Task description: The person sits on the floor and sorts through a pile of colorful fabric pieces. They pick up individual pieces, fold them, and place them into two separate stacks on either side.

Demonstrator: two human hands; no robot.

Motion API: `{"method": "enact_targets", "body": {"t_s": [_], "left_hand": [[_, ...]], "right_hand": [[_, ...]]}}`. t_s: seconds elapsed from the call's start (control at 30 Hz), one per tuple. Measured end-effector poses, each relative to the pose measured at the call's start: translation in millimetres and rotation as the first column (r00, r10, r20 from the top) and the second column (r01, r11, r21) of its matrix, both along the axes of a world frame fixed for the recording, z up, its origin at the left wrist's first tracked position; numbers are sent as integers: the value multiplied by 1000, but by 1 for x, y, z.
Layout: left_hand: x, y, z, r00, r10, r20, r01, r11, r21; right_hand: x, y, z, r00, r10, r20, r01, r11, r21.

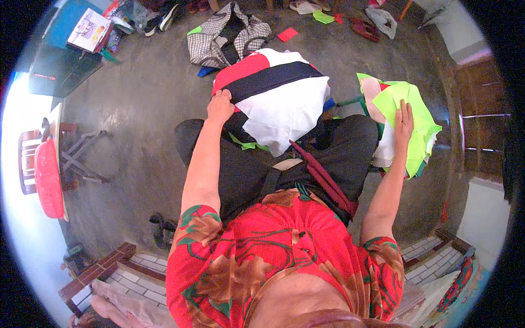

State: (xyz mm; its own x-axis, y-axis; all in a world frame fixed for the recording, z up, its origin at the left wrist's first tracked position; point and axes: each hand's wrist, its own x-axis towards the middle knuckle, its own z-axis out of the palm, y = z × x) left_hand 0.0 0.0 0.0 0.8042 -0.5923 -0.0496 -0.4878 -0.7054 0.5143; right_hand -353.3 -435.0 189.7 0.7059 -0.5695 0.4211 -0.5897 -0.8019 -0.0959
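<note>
A pile of cloth pieces lies before my knees, with a white cloth [287,109] on top, a black cloth [273,80] band across it and a red cloth [240,70] behind. My left hand [220,107] grips the pile's left edge, fingers curled at the black and red cloth. To the right, my right hand [404,121] lies with fingers stretched out on a lime green cloth [418,106], which tops another stack of white, pink and green pieces. A long dark red strip [324,177] lies across my lap; its kind is unclear.
A checked black-and-white cloth [206,41] lies on the floor ahead, near a small red piece [287,35]. Shoes [168,18] and bags are along the far side. A red plastic chair [48,177] stands at left. Low tiled ledges [139,276] run behind me.
</note>
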Motion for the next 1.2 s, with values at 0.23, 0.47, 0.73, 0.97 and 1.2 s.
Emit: {"method": "enact_targets", "body": {"t_s": [0.23,0.47,0.73,0.97,1.2], "left_hand": [[80,107,52,991,-53,127,29,983,183],[67,102,38,991,-62,120,41,984,173],[54,88,42,991,-29,128,12,991,131],[49,95,29,996,49,75,-62,982,177],[38,99,27,988,125,94,-138,980,142]], "right_hand": [[66,104,-111,973,-21,230,-21,983,180],[51,91,-102,987,-39,156,13,986,164],[34,70,-106,918,211,336,-290,935,203],[37,109,-70,964,82,255,-176,911,374],[23,89,-48,882,-296,367,71,853,518]]}}
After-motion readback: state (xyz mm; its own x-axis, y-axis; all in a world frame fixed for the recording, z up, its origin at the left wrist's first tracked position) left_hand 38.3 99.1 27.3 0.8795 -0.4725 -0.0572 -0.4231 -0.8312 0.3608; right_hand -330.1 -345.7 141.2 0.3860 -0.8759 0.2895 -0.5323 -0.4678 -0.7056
